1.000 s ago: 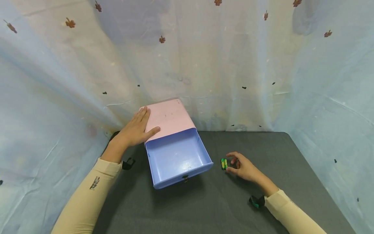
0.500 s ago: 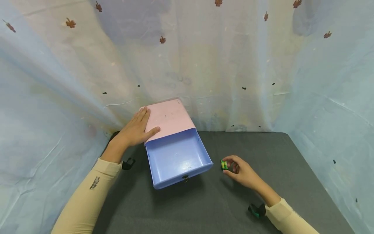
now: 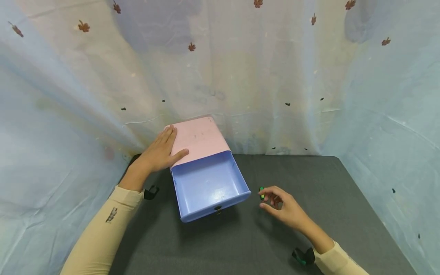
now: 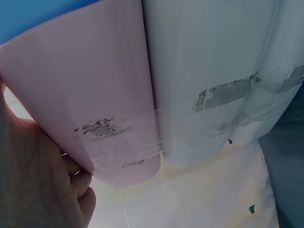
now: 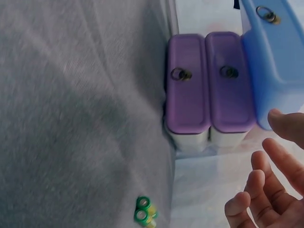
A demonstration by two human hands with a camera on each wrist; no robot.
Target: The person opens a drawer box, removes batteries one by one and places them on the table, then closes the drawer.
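Observation:
My left hand [image 3: 156, 152] lies with fairly straight fingers on the pink top [image 3: 201, 139] of a small drawer unit. In the left wrist view that hand [image 4: 42, 175] is at the edge of the pink casing [image 4: 95, 71]. The unit's blue drawer [image 3: 207, 187] stands pulled out, with nothing seen inside. To the right, my right hand [image 3: 287, 208] hovers over the table, thumb and fingers apart. It partly covers some small green-and-yellow batteries [image 3: 261, 194]. The right wrist view shows these batteries [image 5: 143, 209] grouped on the cloth, apart from the fingers.
Below the blue drawer, two purple drawer fronts [image 5: 187, 85] with keys are closed. A key [image 3: 218, 210] is also in the blue drawer's front. Dark grey cloth covers the table [image 3: 309, 172]. Patterned curtains [image 3: 240, 76] hang behind and at both sides.
The right hand has shifted slightly left and toward the front, its fingers now covering more of the batteries in the head view. The left hand and drawer unit have stayed put.

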